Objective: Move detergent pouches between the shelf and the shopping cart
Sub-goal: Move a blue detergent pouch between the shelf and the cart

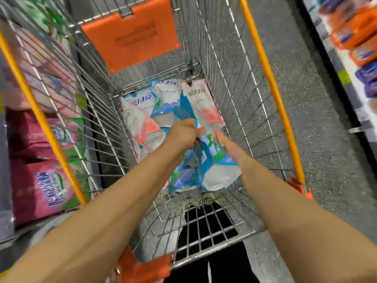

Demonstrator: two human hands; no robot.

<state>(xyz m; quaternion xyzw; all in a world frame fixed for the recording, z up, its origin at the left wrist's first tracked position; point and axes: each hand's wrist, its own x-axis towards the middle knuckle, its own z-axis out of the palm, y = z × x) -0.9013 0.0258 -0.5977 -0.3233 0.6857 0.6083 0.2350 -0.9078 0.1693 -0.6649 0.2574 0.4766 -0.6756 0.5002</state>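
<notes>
Two hands in silver wire shopping cart (224, 58): L hand (183, 133) fists pink-white plastic detergent pouch (204, 105), R hand (230, 148) clasps blue-white pouch (218, 170); prob. bunching for one lift.

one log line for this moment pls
site: cart | left hand: grips pink pouch | right hand: holds blue pouch | rest: pouches on cart floor

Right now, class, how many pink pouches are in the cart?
2. The lying pink pouch lies at the cart's left; the raised pink pouch is at the right, held by the left hand. Blue pouches may hide more.
</notes>
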